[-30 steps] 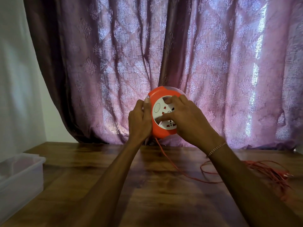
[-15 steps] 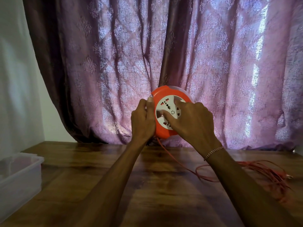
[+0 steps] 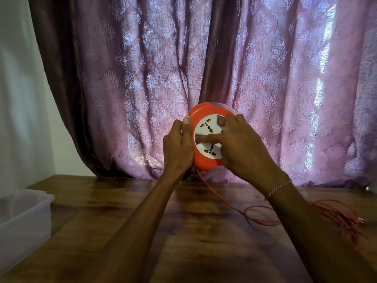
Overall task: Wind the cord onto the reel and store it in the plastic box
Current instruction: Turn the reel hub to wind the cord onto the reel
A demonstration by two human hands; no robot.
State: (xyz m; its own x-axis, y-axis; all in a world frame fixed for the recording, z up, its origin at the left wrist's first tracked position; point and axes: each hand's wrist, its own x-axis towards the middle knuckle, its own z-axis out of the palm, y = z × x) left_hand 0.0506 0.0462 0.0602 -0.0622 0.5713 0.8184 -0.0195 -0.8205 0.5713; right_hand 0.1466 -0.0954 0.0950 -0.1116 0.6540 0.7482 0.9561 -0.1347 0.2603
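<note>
I am gripping the orange reel upright above the bench, left hand clasping its edge, right hand fingers pressing its white face.

A dark brown wooden worktop with a glossy, streaked grain fills the lower part of the view and reflects soft light along its far edge. Behind it hangs a long mauve curtain woven with a pale floral motif, falling in deep vertical folds down to the worktop's back edge. Daylight glows through the cloth, brightest in narrow strips on the right side. To the left of the curtain stands a plain white wall, shaded and bare, meeting the worktop at the corner.
</note>
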